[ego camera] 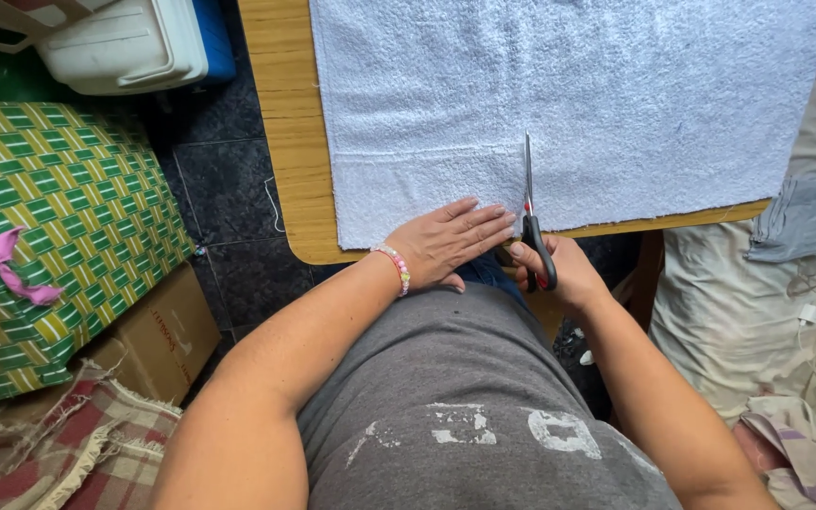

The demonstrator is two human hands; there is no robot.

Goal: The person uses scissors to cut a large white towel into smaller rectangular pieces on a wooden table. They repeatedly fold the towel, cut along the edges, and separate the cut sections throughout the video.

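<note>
A white terry towel [616,94] lies spread over a wooden table [285,132]. My left hand [455,241], with a pink bead bracelet on the wrist, rests flat on the towel's near edge, fingers together. Just to its right, my right hand [554,269] grips the black handles of a pair of scissors [529,203]. The blades point away from me and are in the towel's near hem, beside my left fingertips.
A green and yellow woven bag [59,227] with a pink scrap stands on the left, above a cardboard box [158,340] and plaid cloth [59,453]. A white cooler [125,42] sits at the top left. Piled fabrics [767,312] lie on the right.
</note>
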